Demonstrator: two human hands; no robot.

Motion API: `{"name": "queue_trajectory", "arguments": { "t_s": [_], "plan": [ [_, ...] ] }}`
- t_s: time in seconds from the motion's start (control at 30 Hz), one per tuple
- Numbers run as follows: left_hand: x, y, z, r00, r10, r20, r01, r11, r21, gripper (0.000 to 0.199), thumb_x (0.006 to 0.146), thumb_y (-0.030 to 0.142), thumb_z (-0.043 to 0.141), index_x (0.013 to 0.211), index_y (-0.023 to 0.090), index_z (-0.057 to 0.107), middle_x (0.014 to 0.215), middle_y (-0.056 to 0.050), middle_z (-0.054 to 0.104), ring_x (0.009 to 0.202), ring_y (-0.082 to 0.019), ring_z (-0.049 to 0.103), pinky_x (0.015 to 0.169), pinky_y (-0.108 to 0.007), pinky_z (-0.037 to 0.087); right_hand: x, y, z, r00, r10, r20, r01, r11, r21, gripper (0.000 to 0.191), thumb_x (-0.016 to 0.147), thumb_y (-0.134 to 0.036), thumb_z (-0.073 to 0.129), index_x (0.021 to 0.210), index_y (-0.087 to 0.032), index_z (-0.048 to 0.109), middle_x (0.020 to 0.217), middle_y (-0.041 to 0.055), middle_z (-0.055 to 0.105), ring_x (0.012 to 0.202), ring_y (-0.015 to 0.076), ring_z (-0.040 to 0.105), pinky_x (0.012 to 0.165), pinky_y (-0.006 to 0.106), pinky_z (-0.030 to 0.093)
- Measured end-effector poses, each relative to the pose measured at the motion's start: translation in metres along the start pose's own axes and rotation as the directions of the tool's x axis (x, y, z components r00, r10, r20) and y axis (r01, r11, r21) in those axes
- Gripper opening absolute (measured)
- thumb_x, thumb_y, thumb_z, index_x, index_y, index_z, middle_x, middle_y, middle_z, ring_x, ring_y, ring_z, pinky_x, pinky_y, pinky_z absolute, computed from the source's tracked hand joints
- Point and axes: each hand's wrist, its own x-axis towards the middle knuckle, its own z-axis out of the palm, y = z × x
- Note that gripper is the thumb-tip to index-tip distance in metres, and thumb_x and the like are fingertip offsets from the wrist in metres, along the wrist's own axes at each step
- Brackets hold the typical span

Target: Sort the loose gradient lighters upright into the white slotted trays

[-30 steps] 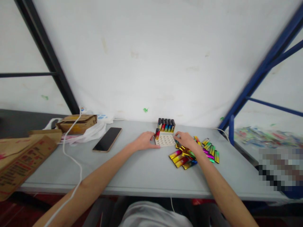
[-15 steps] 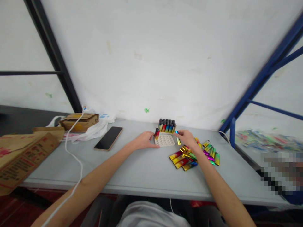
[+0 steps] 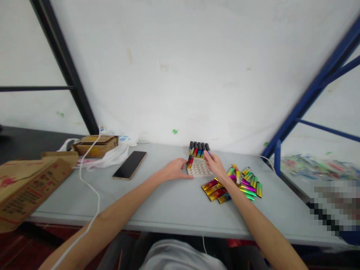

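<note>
My left hand (image 3: 176, 169) is closed on the left edge of a white tray (image 3: 200, 171) with rows of round holes. One red-and-gold lighter (image 3: 190, 161) with a black top stands in its back left corner, close to my left fingertips. Over the tray's right side, my right hand (image 3: 214, 164) pinches a lighter (image 3: 208, 153); only a little blue of it shows, and the fingers hide the rest. Directly behind stands a block of upright lighters (image 3: 199, 149) with black tops. A pile of loose shiny lighters (image 3: 216, 190) lies partly under my right forearm.
A phone (image 3: 129, 165) lies on the grey table (image 3: 168, 210) to the left. Beyond it are a small cardboard box (image 3: 97, 145), a white plastic bag (image 3: 116, 159) and a larger carton (image 3: 36, 183). A white cable (image 3: 94, 191) hangs across my left forearm.
My right hand has moved left with the lighter, from beside the tray to above its right side. The tray and my left hand have shifted slightly right.
</note>
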Motion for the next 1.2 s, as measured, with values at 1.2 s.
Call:
{"name": "queue_trajectory", "arguments": {
  "t_s": [1.2],
  "plan": [
    [-0.002,0.006,0.001,1.0,0.013,-0.008,-0.013,1.0,0.025,0.064,0.069,0.079,0.071,0.085,0.018,0.064,0.081,-0.004,0.064,0.073,-0.021,0.057,0.067,-0.032,0.042,-0.004,0.007,0.015,0.895,-0.261,0.363,0.426,0.744,-0.514,0.032,0.107,-0.042,0.046,0.09,-0.019,0.061,0.083,0.0059,0.072,0.076,0.0201,0.066,0.073,0.029,0.046]
  ]
}}
